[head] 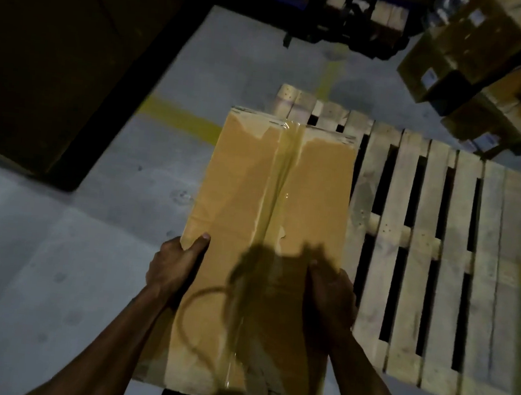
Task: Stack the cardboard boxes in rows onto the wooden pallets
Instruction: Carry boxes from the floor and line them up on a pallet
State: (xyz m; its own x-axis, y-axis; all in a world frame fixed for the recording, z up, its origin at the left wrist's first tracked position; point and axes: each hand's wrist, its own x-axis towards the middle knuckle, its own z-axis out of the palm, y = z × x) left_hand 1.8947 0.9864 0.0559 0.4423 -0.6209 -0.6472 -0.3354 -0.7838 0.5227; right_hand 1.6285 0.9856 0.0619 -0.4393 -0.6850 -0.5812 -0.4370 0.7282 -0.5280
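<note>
Two bare forearms reach up from the bottom edge of the frame and hold a long cardboard box (268,230) by its near end. That box fills the centre of the picture, its top sealed by a glossy strip of clear tape running lengthwise; its far end covers the left edge of a wooden pallet (432,245). Whether the box rests on the slats or is held just above them cannot be told. Light slats of the pallet with dark gaps between them take up the right half of the frame, on a grey concrete floor (56,257) marked with a yellow line. At upper left stands a large dark block, too dim to identify. At upper right sits a stack of cartons (476,52). On the box's left edge, the left hand (176,265) grips with its thumb on top. On the right edge, the right hand (332,296) clasps the side, blurred, fingers curled around the box.
</note>
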